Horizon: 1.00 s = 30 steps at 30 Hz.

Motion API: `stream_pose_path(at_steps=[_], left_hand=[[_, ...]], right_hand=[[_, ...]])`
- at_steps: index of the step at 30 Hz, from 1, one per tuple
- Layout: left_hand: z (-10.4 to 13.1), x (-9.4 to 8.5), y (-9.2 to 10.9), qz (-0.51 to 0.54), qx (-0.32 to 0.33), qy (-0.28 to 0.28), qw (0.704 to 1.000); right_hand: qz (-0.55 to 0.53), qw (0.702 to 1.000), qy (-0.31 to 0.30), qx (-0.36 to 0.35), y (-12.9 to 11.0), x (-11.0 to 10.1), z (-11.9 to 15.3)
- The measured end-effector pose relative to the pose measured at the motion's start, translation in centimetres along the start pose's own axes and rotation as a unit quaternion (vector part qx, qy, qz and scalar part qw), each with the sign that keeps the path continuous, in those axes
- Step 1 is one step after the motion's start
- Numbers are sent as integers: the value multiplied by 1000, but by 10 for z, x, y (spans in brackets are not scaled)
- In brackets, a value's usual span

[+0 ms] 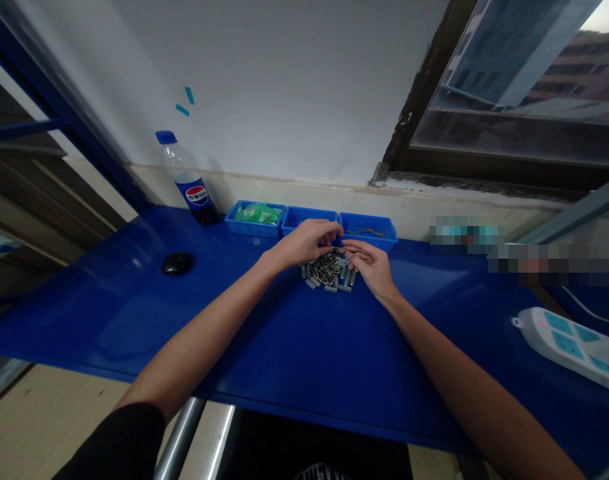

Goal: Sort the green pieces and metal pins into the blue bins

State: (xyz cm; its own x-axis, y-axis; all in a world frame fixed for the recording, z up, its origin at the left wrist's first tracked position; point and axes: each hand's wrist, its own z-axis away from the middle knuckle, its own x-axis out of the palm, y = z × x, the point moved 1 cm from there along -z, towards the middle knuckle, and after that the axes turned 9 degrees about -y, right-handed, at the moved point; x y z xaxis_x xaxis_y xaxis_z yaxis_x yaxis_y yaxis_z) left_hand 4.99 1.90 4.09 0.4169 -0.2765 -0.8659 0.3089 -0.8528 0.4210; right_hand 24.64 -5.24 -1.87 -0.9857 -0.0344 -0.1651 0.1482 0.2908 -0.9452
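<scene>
My left hand (311, 240) and my right hand (373, 265) meet just above a pile of small metal parts on the blue table. Fingers of both are bent into a pinch, close together. What lies between the fingertips is too small to make out. The pile (327, 270) mixes thin brass-and-dark pins or screws with short grey cylinders (331, 289) scattered along its near edge. Behind the hands, a blue bin (388, 239) on the right holds a few thin metal pieces. The middle blue bin (297, 213) is partly covered by my left hand.
The left blue bin (254, 230) contains green plastic bags (259, 213). A cola bottle (194, 190) stands beside it against the wall. On the blue table (294, 360) lie a black mouse (177, 263) at left and a white power strip (574, 343) at right.
</scene>
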Motion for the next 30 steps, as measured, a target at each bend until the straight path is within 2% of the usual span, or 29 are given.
stream_pose_path(at_steps=[7, 13, 17, 22, 30], left_hand=[[-2, 5, -1, -26, -14, -18, 999], [1, 15, -11, -79, -66, -87, 991], [3, 21, -12, -99, -76, -125, 984], [3, 22, -13, -140, -121, -122, 975], [4, 16, -15, -157, -137, -94, 973]], right_hand=[[-8, 1000, -10, 0, -1, 0, 1], [-31, 995, 89, -18, 9, -11, -2], [-29, 994, 105, -32, 9, -13, -4], [-20, 996, 89, -24, 7, -12, -3], [-41, 995, 82, -22, 11, -13, -4]])
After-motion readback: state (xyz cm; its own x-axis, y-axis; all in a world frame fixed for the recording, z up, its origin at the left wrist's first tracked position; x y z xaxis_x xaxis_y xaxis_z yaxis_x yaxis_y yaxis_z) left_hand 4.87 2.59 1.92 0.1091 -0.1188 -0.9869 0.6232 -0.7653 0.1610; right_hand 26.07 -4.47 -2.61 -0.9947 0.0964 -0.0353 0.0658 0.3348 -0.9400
